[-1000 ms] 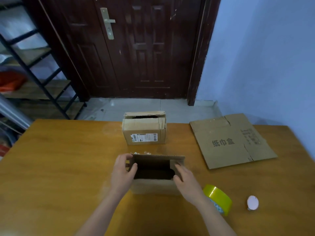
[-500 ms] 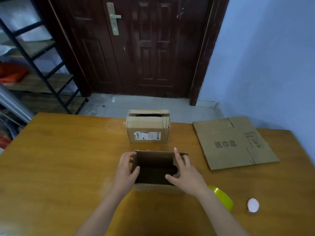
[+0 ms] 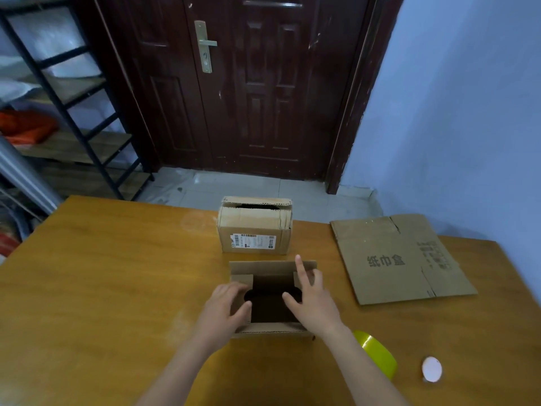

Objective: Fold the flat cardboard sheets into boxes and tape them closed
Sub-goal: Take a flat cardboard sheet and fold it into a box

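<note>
Table: orange-brown wooden table (image 3: pixel 102 288), carries everything below.
Flat sheet: flat brown cardboard sheet w/ printed characters (image 3: pixel 401 259), lies flat at far right edge, well apart from hands.
Open box: small brown cardboard box w/ open top (image 3: pixel 272 329), mid-table toward near edge; far flap stands up, short side flaps folded inward, dark inside.
Labelled box: folded brown cardboard box w/ white shipping label (image 3: pixel 254 230), at far edge just behind open box, not touching it; top has a dark slot.
Left hand: left hand (image 3: pixel 224 307) on left side of open box, fingers curled over left flap, thumb at box's inner edge, holding that side.
Right hand: right hand (image 3: pixel 311 300) over right side of box, fingers straight & spread, index pointing up along far flap, palm pressing right flap down; no grip.
Tape: yellow-green tape roll (image 3: pixel 377 351), near right corner, just beside right forearm, partly hidden by it.
Disc: small white round object (image 3: pixel 431 369), right of tape; can't tell what it is.
</note>
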A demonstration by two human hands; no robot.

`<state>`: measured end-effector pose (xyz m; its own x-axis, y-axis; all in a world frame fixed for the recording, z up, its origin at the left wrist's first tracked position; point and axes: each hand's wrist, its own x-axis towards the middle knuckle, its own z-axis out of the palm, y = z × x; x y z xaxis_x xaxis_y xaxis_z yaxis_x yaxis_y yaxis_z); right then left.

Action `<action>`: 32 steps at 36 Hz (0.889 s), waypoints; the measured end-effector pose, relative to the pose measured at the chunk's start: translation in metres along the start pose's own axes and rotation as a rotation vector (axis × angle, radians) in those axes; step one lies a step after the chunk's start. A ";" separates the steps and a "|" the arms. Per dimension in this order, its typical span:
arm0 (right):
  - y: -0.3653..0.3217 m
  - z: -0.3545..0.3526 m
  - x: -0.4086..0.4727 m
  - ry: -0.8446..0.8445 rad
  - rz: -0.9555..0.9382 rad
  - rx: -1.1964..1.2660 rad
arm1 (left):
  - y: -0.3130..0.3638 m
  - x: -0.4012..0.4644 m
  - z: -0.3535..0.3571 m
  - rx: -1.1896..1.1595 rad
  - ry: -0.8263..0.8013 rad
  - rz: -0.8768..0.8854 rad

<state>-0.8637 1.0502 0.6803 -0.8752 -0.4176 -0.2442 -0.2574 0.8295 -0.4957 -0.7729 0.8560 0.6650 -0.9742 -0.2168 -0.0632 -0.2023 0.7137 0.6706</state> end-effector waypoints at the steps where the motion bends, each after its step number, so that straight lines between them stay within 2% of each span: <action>1: 0.002 -0.001 -0.001 0.000 -0.009 0.032 | 0.000 0.001 -0.001 0.006 -0.008 -0.010; 5: 0.007 -0.002 -0.008 0.023 -0.010 0.116 | 0.003 0.004 -0.004 0.030 -0.056 -0.025; 9: 0.006 -0.003 -0.013 0.134 -0.021 0.125 | 0.000 0.002 -0.012 -0.020 -0.100 0.007; 12: 0.005 -0.002 -0.017 0.200 -0.017 0.084 | 0.004 0.000 -0.021 0.084 -0.174 0.106; 14: 0.007 0.001 -0.019 0.232 -0.019 0.043 | 0.009 -0.001 -0.023 0.120 -0.189 0.097; 19: 0.016 0.006 -0.025 0.268 -0.129 0.038 | 0.016 -0.001 -0.010 0.044 0.040 -0.070; 23: 0.021 0.015 -0.030 0.156 -0.178 -0.011 | 0.013 0.002 0.005 0.284 0.155 -0.067; 26: 0.026 0.023 -0.031 0.099 -0.168 -0.071 | 0.009 0.006 0.015 0.446 0.164 -0.038; 29: 0.026 0.025 -0.028 0.135 -0.162 -0.036 | 0.009 0.012 0.023 0.484 0.075 0.104; 31: 0.025 0.026 -0.024 0.147 -0.157 -0.036 | 0.015 0.015 0.028 0.531 -0.108 0.181; 32: 0.025 0.026 -0.022 0.146 -0.154 -0.035 | 0.017 0.017 0.033 0.562 -0.145 0.218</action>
<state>-0.8406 1.0703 0.6520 -0.8737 -0.4845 -0.0430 -0.4048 0.7732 -0.4882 -0.7957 0.8862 0.6512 -0.9947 0.0380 -0.0951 0.0194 0.9816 0.1898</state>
